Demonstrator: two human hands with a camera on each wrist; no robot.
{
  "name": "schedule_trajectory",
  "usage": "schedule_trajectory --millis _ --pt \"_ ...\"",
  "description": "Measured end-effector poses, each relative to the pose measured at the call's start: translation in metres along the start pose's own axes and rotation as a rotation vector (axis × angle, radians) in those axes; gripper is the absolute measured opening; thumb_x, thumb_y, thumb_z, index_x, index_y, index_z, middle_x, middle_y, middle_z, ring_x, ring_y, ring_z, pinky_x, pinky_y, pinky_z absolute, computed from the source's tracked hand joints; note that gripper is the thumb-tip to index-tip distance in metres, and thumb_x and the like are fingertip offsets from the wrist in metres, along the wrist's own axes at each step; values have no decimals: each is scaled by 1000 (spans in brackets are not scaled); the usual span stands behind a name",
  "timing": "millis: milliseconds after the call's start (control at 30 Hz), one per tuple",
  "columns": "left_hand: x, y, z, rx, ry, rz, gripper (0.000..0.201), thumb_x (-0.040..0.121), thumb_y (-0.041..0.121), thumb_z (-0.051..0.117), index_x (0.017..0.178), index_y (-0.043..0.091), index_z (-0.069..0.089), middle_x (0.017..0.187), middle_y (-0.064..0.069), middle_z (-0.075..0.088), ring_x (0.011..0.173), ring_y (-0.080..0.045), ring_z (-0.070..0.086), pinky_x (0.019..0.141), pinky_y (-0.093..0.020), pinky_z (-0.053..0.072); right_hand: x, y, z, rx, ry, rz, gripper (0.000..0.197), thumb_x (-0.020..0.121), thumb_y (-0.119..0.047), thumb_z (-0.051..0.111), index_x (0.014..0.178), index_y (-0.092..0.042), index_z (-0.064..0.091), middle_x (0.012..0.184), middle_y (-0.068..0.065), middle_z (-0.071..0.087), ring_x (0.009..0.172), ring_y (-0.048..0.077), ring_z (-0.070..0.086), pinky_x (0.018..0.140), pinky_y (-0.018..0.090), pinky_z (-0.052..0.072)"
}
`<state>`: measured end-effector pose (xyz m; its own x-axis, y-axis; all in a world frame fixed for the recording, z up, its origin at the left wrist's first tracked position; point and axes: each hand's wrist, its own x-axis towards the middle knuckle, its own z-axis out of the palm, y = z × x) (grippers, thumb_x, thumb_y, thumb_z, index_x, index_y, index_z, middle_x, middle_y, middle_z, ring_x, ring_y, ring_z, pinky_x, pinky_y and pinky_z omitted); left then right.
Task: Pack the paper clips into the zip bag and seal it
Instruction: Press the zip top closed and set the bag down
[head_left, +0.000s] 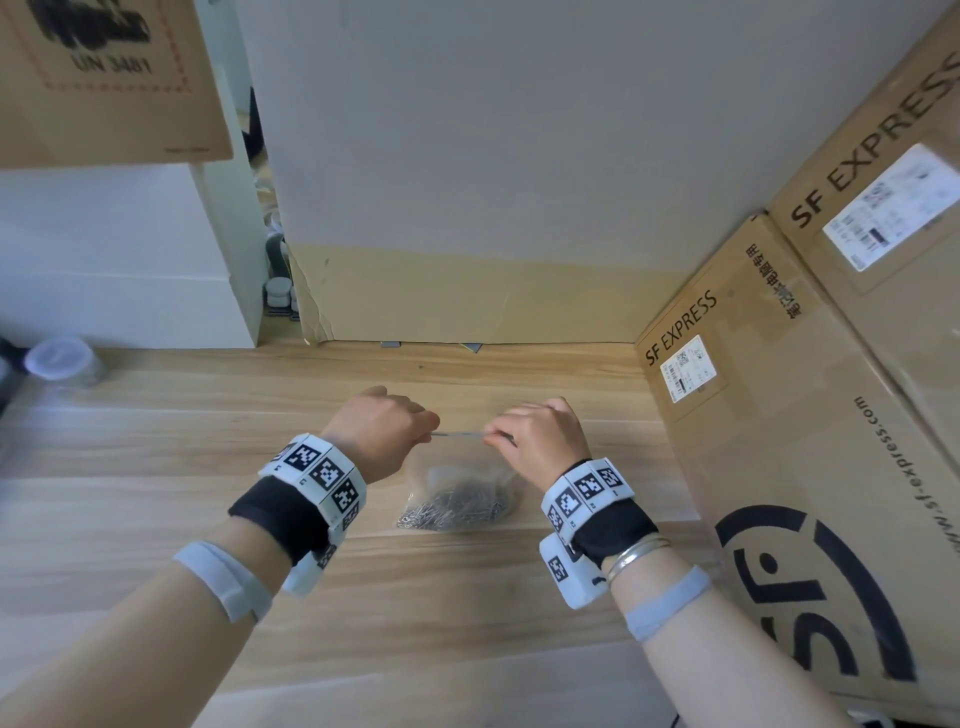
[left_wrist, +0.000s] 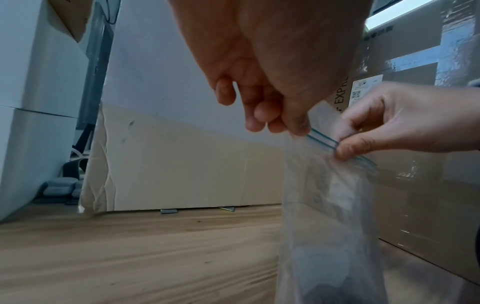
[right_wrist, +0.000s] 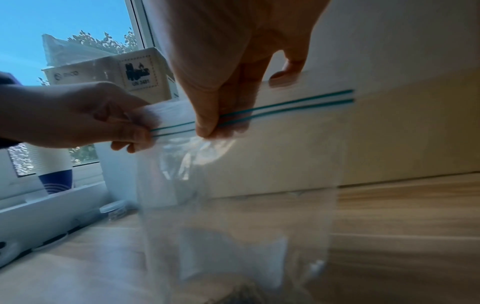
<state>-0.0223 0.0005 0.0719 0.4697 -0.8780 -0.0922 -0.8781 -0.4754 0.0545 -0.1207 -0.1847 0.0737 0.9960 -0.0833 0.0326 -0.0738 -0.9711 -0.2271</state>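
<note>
— Hands first: what have you got?
— Your left hand (head_left: 382, 426) and right hand (head_left: 540, 434) both pinch the zip strip (right_wrist: 285, 105), thumb against curled fingers.
— And the zip bag (head_left: 457, 483)?
— It hangs upright between your hands, its bottom on the wooden table (head_left: 156, 467), with the paper clips (head_left: 457, 506) heaped inside, beside the cardboard boxes (head_left: 779, 415).
</note>
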Motion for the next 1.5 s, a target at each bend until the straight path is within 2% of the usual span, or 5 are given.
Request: schedule_trajectory --millis 700,867,1067,1367,1500 --pt "3 -12 2 -183 57 -175 25 98 26 37 96 8 55 89 -5 56 71 -20 42 61 -27 30 -7 62 -2 180 -76 387 46 81 -46 61 63 -4 56 61 15 64 61 30 62 63 36 54" --pt "1 -16 23 -502 223 -213 22 93 24 51 89 3 57 84 -5 51 69 -22 45 60 -33 42 -4 65 20 536 -144 498 30 79 -35 67 99 -18 53 101 -7 62 88 13 60 81 35 52" --pt "2 -7 40 -791 143 -341 25 85 24 62 106 12 54 94 6 54 84 -14 56 74 -25 45 2 57 45 778 -162 605 36 90 -27 55 120 -9 47 125 4 56 108 21 59 59 18 48" --pt "8 1 60 -1113 144 -584 29 90 12 55 110 21 36 61 4 63 62 -18 62 62 -33 47 5 59 54 860 -108 671 13 92 -21 53 96 -10 59 67 -5 62 56 -2 57 55 15 42" --pt "10 0 74 -1246 104 -718 46 90 8 54 112 36 25 50 -1 62 63 -28 61 66 -42 52 4 61 53 746 -117 733 32 78 -10 61 102 -29 51 62 1 66 58 13 60 62 27 47"
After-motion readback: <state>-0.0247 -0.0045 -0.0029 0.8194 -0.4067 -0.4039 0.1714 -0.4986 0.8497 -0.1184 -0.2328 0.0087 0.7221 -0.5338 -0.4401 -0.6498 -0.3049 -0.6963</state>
